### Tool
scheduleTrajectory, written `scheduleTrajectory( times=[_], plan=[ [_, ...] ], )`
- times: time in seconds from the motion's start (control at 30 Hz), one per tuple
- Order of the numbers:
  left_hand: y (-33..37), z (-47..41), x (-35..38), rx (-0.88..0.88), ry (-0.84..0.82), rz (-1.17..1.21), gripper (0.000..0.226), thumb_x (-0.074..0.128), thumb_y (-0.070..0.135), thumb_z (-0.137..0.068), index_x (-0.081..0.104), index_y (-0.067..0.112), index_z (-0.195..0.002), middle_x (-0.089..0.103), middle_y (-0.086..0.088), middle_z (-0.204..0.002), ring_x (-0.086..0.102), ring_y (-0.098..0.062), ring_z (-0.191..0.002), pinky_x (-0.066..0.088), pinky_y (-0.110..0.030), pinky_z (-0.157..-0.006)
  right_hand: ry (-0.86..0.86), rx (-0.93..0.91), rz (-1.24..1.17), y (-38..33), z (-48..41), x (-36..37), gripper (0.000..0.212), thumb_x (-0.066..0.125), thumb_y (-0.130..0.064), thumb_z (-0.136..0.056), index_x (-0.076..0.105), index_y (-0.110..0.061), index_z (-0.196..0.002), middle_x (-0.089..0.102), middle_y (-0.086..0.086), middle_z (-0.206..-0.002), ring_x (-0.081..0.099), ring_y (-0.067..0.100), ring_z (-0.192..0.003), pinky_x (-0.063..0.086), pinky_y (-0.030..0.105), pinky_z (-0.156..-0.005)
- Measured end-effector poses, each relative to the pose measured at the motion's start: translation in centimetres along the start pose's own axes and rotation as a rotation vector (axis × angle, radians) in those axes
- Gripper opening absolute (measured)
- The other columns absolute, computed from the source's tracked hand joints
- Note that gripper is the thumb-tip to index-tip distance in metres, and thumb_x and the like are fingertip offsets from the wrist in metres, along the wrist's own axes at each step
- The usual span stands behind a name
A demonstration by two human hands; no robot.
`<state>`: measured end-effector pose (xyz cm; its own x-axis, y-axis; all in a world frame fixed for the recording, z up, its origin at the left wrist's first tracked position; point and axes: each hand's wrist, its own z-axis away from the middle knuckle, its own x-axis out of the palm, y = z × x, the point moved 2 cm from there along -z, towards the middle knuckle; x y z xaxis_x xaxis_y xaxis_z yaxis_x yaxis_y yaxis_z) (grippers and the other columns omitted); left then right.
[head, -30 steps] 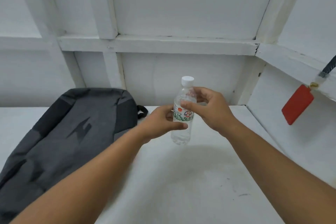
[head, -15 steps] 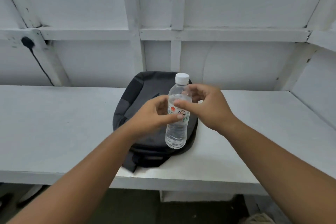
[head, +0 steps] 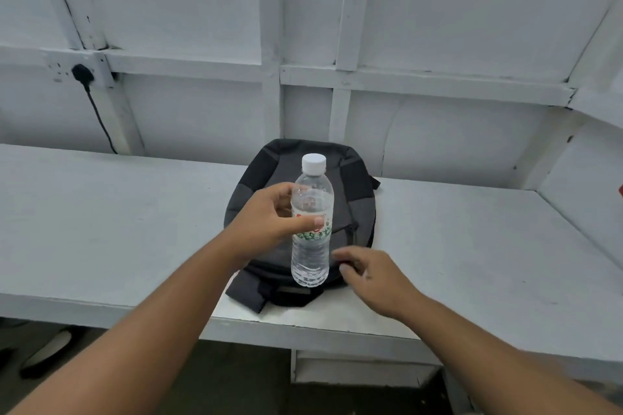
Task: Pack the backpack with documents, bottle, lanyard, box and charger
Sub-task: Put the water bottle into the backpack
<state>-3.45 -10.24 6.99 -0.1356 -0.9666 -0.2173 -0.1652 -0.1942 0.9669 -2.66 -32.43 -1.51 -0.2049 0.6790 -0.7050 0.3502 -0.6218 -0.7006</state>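
Note:
A clear water bottle [head: 310,246] with a white cap and a green and red label stands upright in the air over the backpack. My left hand [head: 269,222] grips it around the label. The dark grey backpack [head: 357,199] lies flat on the white bench, its top end toward me near the front edge. My right hand [head: 374,276] hovers at the backpack's near right corner, fingers curled and apart, holding nothing. Whether it touches the fabric is unclear. Documents, lanyard, box and charger are out of sight.
The white bench [head: 118,229] runs left to right along a white panelled wall. A black plug [head: 82,72] with a cable sits in a wall socket at the left. A red object [head: 621,190] peeks in at the right edge. Dark shoes [head: 47,354] lie on the floor below.
My right hand has let go of the bottle and dropped to the backpack's near right corner. The left hand keeps the bottle. The view has shifted, showing more of the bench's left side.

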Motion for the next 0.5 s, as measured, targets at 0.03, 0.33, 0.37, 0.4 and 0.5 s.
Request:
scheduleTrajectory(
  times=[0.03, 0.33, 0.37, 0.4, 0.5],
  plan=[
    [0.1, 0.1, 0.0, -0.002, -0.007, -0.002, 0.041, 0.085, 0.011, -0.079, 0.069, 0.017, -0.116, 0.079, -0.002, -0.107, 0.075, -0.02, -0.102, 0.057, -0.044, -0.097, -0.079, -0.057, 0.182, 1.1, 0.1, 0.6, 0.038, 0.062, -0.026, -0.092, 0.063, -0.03, -0.13, 0.065, -0.015, -0.127, 0.056, 0.001, -0.119, 0.047, 0.031, -0.104],
    [2.6, 2.0, 1.4, 0.137, -0.074, -0.072, 0.048, 0.086, 0.014, -0.077, 0.067, 0.018, -0.121, 0.077, 0.003, -0.112, 0.073, -0.016, -0.106, 0.057, -0.031, -0.093, -0.071, -0.345, 0.544, -0.1, -5.2, -2.8, 0.022, 0.055, -0.052, -0.088, 0.064, -0.036, -0.101, 0.057, -0.022, -0.088, 0.046, 0.006, -0.082, 0.035, 0.033, -0.081],
    [2.6, 2.3, 1.5, 0.136, -0.075, -0.054, 0.048, 0.085, 0.014, -0.078, 0.067, 0.018, -0.121, 0.077, 0.003, -0.112, 0.073, -0.017, -0.106, 0.057, -0.033, -0.093, -0.189, -0.364, 0.605, 0.0, -5.2, -2.4, 0.031, 0.052, -0.06, -0.087, 0.06, -0.039, -0.108, 0.058, -0.022, -0.098, 0.046, 0.004, -0.09, 0.034, 0.032, -0.085],
    [2.5, 2.4, 1.6, 0.13, -0.077, -0.033, 0.047, 0.085, 0.013, -0.078, 0.067, 0.018, -0.122, 0.077, 0.003, -0.111, 0.073, -0.017, -0.105, 0.058, -0.035, -0.093, -0.25, -0.38, 0.654, 0.1, -5.0, -1.9, 0.034, 0.052, -0.062, -0.087, 0.058, -0.041, -0.113, 0.059, -0.02, -0.107, 0.046, 0.004, -0.096, 0.034, 0.032, -0.09],
    [1.8, 2.3, 1.7, 0.098, -0.087, 0.006, 0.046, 0.083, 0.008, -0.078, 0.067, 0.015, -0.121, 0.078, 0.0, -0.109, 0.074, -0.019, -0.103, 0.059, -0.038, -0.092, -0.197, -0.424, 0.561, 0.3, -5.2, -1.2, 0.013, 0.062, -0.041, -0.091, 0.062, -0.039, -0.104, 0.062, -0.022, -0.096, 0.044, 0.003, -0.083, 0.039, 0.038, -0.09]
  ],
)
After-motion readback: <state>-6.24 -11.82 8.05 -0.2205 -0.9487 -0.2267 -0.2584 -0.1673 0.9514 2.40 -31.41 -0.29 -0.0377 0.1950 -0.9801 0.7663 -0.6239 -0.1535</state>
